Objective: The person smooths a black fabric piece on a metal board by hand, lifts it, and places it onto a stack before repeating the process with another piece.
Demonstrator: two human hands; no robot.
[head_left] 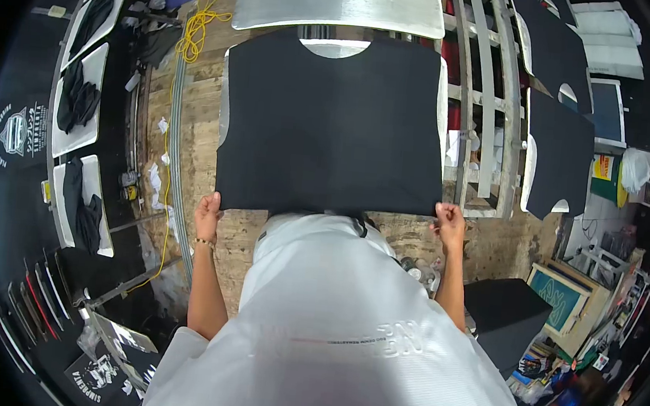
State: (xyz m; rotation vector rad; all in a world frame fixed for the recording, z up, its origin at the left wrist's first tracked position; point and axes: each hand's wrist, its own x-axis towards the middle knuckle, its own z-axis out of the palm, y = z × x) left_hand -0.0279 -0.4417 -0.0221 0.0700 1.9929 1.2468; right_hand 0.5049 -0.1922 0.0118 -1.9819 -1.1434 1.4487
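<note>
A black shirt piece [332,126] with a curved neckline at its far edge lies spread on a light board [443,109], whose pale rim shows at both sides. My left hand [207,216] pinches the near left corner of the cloth. At the near right corner, my right hand [449,228] has thumb and fingers closed on the fabric too. The near edge runs nearly straight between my two hands, just in front of my body.
A bare metal-topped board [341,2] stands just beyond. On the right, a metal rail frame [510,103] runs alongside, with more black shirt pieces [560,150] past it. Boards with crumpled dark cloth [83,209] line the left. A yellow cord [193,33] trails along the floor.
</note>
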